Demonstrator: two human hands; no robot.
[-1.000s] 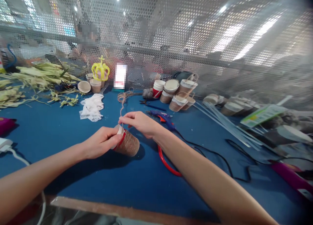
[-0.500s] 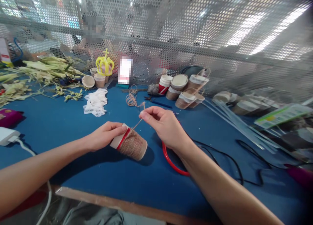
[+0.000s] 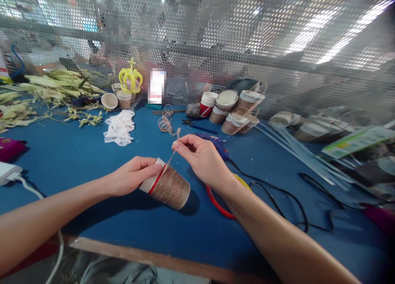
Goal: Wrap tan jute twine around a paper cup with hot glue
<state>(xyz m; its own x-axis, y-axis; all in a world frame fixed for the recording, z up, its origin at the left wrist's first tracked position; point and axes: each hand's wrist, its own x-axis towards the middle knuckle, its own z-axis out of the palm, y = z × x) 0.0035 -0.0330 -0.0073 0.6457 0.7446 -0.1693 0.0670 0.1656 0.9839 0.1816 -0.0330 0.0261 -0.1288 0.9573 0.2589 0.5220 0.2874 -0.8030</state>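
A paper cup [image 3: 171,188] wound with brown twine lies tilted above the blue table, its rim end toward my left hand [image 3: 131,176]. The fingers of that hand are closed on the rim, where a red band and bare pale card show. My right hand [image 3: 205,157] pinches the twine [image 3: 170,157] between thumb and fingertips and holds it taut, up and away from the cup. Behind it, a loose coil of twine [image 3: 166,119] rests on the table. Partly hidden by my right hand and forearm are a blue glue gun [image 3: 212,142] and a red ring [image 3: 217,203].
Several twine-wrapped cups [image 3: 233,123] stand at the back right, near clear glue sticks [image 3: 304,154]. White crumpled cloth [image 3: 119,126], a yellow crown [image 3: 131,79] and dried husks [image 3: 58,86] lie at the left. A perforated metal screen [image 3: 197,41] closes the back. Black cable [image 3: 286,199] runs at right.
My right hand has shifted slightly left, still pinching the twine. The cup has turned a little and moved slightly right and down. More of the glue gun shows.
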